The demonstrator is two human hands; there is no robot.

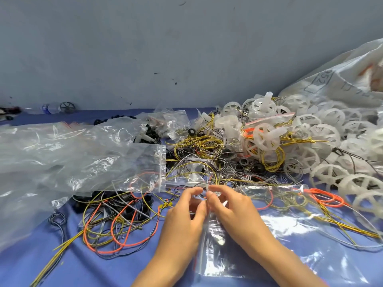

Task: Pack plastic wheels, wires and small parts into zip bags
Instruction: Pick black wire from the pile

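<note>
Clear plastic is what we hold: a small zip bag (215, 255) hangs between our hands, low over the blue tabletop (72, 270), just before the tangle of wires (116, 228). The grip of the left hand (182, 220) pinches the mouth of the bag, and the grip of the right hand (234, 212) pinches it from the other side. We think the thin film may slip from the fingertips, or a loose wire may catch in the zip. The long axis of the bag runs away from us, mouth at the far end, toward the wheels (331, 129).
</note>
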